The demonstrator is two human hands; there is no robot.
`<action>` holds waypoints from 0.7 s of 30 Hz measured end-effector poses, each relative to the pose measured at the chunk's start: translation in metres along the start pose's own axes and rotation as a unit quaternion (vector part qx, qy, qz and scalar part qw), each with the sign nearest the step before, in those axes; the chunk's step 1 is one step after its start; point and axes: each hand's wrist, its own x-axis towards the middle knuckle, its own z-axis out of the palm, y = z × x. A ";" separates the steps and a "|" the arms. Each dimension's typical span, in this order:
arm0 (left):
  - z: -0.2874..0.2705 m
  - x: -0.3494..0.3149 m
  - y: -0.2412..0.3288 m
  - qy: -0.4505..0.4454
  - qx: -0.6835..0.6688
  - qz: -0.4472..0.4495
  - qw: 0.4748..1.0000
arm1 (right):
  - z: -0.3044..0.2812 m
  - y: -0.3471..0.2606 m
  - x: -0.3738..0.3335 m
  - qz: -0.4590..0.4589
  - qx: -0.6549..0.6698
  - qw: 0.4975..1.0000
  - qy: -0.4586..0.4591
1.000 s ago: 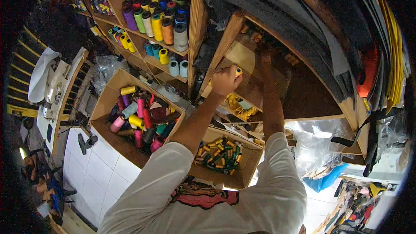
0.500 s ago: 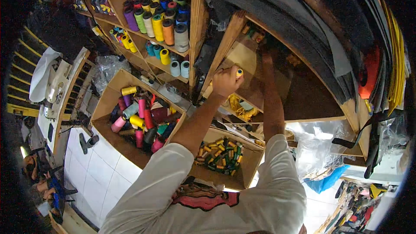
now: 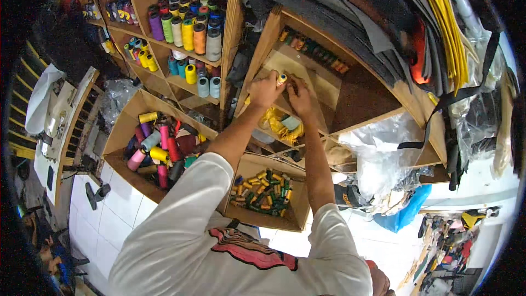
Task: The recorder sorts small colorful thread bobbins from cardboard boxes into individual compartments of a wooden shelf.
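Note:
My left hand (image 3: 265,91) is closed around a small thread spool (image 3: 281,79) with a yellowish top. My right hand (image 3: 299,100) is close beside that spool, its fingers bent and apart, with nothing visible in them. Both hands are over the front of a wooden shelf compartment (image 3: 350,98). Along its back wall stands a row of small thread spools (image 3: 315,52), mostly green and orange-brown. A cardboard box (image 3: 296,216) below my forearms holds many small spools (image 3: 266,191) in yellow, orange and green.
A larger cardboard box (image 3: 123,120) at left holds big cones of thread (image 3: 159,153). Wooden shelves (image 3: 233,38) behind it carry upright thread cones. Dark sheet material (image 3: 339,16) is piled on top of the compartment. Yellow material (image 3: 282,123) lies under my hands; clear plastic (image 3: 378,142) hangs at right.
My right hand has drawn back from the rear of the compartment to beside my left hand. The left hand keeps its spool. The view has shifted, showing more of the back row.

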 end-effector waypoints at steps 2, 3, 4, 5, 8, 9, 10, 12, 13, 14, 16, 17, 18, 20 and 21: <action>-0.001 0.003 -0.001 -0.014 -0.065 0.015 0.998 | -0.001 -0.008 -0.005 0.083 -0.018 0.996 0.004; -0.001 0.003 -0.004 -0.021 -0.074 0.020 0.997 | -0.001 -0.012 -0.006 0.072 0.005 0.997 -0.002; 0.000 0.003 -0.007 -0.022 -0.069 0.029 0.997 | -0.002 -0.019 -0.007 0.062 0.031 0.998 -0.007; 0.001 0.004 -0.009 0.002 -0.078 0.046 0.996 | -0.002 -0.013 0.000 0.044 -0.069 0.996 -0.020; -0.001 -0.002 -0.033 -0.007 -0.067 0.064 0.996 | 0.017 -0.034 -0.010 -0.012 -0.106 0.994 0.014; -0.002 0.008 -0.018 -0.035 -0.110 0.064 0.991 | 0.010 -0.016 -0.003 -0.092 -0.188 0.971 0.113; -0.006 0.012 0.001 -0.076 -0.153 0.061 0.983 | -0.001 -0.002 -0.003 -0.078 -0.196 0.969 0.131; -0.008 0.009 0.024 -0.165 -0.093 0.049 0.981 | -0.014 0.015 -0.006 -0.022 -0.106 0.989 0.104; -0.007 0.002 0.004 -0.128 -0.105 0.044 0.985 | -0.009 -0.014 -0.008 0.085 -0.018 0.996 0.016; -0.006 -0.005 -0.016 -0.091 -0.118 0.040 0.988 | 0.008 -0.021 -0.005 0.087 0.003 0.996 0.019; -0.001 -0.003 -0.025 -0.115 -0.108 0.030 0.987 | 0.005 -0.020 0.004 0.189 -0.008 0.982 -0.021; 0.007 0.006 0.016 -0.062 -0.108 0.097 0.987 | -0.022 0.028 0.008 0.117 0.044 0.987 0.104; 0.012 0.007 0.010 -0.010 -0.071 0.134 0.988 | -0.022 0.029 0.020 0.119 0.052 0.985 0.113; 0.014 0.001 -0.022 -0.058 -0.010 0.097 0.994 | 0.000 0.022 0.041 0.152 -0.052 0.983 0.092; 0.010 -0.009 -0.031 -0.078 0.036 0.099 0.991 | 0.012 0.024 0.045 0.160 -0.021 0.980 0.115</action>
